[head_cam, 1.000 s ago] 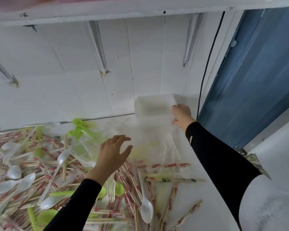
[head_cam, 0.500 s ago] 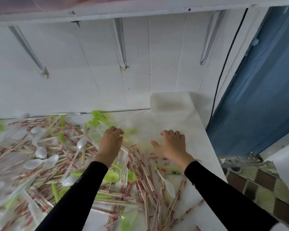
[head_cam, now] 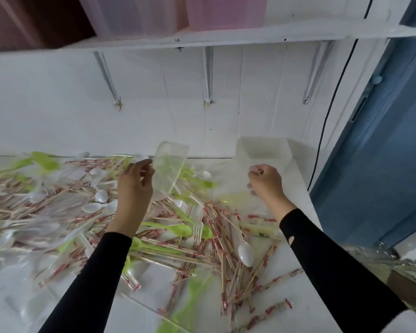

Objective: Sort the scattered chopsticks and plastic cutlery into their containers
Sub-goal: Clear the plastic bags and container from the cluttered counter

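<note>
Pile (head_cam: 197, 251) covers table (head_cam: 307, 320) L & ctr; bare strip front-R; 1 tub (head_cam: 262, 150) blocks back-R corner; shelf (head_cam: 226, 37) overhead.

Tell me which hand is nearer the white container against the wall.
Right. The right hand is just in front of the white container; the left hand is farther off to its left, holding a clear container.

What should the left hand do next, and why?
Probably set the clear container down upright beside the white tub: the left hand holds it tilted in the air, and chopsticks lie unsorted below.
</note>
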Available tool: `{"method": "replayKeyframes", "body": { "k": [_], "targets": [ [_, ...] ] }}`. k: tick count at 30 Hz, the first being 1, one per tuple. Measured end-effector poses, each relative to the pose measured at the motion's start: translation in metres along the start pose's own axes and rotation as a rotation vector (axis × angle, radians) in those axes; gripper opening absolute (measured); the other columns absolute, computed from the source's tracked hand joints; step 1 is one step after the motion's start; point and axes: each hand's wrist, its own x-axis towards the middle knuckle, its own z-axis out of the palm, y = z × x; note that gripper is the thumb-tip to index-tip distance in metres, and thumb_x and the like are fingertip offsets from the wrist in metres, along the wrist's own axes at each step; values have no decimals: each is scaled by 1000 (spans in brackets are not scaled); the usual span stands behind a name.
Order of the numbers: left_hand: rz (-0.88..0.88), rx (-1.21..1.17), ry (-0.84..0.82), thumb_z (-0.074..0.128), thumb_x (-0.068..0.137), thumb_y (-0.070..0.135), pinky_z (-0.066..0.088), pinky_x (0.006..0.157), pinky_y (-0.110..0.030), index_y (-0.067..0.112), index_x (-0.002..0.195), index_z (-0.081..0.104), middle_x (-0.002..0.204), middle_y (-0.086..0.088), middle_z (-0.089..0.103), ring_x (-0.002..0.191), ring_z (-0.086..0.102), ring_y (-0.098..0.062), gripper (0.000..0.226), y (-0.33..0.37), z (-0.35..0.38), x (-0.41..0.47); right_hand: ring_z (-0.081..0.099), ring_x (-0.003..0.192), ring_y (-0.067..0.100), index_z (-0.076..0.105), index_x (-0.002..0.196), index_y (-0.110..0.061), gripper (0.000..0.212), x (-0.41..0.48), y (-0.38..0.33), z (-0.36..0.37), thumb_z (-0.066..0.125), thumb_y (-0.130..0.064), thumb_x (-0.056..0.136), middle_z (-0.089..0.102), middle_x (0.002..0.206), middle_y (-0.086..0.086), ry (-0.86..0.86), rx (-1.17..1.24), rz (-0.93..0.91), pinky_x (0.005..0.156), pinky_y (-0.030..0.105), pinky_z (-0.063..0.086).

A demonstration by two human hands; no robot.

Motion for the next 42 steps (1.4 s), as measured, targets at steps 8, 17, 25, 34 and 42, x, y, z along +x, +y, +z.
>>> {"method": "replayKeyframes", "body": {
  "k": [8, 17, 25, 34, 42],
  "targets": [
    [-598, -840, -66, 60, 98, 19, 60, 75, -37, 15, 108, 58, 108, -10, 62, 96, 68, -24, 12, 6, -25, -42, 69, 102, 13, 56, 123, -24, 26, -72, -25, 25, 50, -16, 99, 70, 115, -2, 35, -37, -521, 78, 29, 56],
    [-670, -1022, -147, 43, 105, 11, 60, 79, -40, 10, 131, 41, 121, -8, 69, 97, 72, -32, 26, -11, -84, -69, 70, 79, 16, 45, 135, -20, 34, -136, -50, 95, 49, -12, 102, 70, 100, 5, -152, 435, -444, 72, 34, 59],
    [-718, -1130, -119, 37, 107, 17, 61, 74, -42, 9, 130, 47, 118, -14, 70, 96, 72, -35, 27, -45, -158, -80, 52, 115, -5, 53, 133, -21, 34, -183, -41, 188, 56, -20, 99, 54, 130, -12, -297, 236, -335, 97, 16, 46],
    [-671, -1030, -115, 48, 100, 17, 60, 79, -43, 5, 131, 48, 125, -13, 66, 107, 69, -31, 33, -132, -249, -101, 70, 84, 13, 57, 121, -31, 26, -255, -55, 297, 61, -26, 96, 65, 103, -1, -379, 257, -286, 79, 45, 59],
    [-710, -1099, -150, 52, 96, 10, 59, 83, -42, 6, 123, 50, 121, -13, 68, 109, 68, -29, 27, -189, -303, -123, 72, 75, 13, 58, 128, -4, 31, -293, -49, 345, 54, -1, 98, 70, 101, 6, -482, 416, -100, 63, 22, 58]
  ]
}}
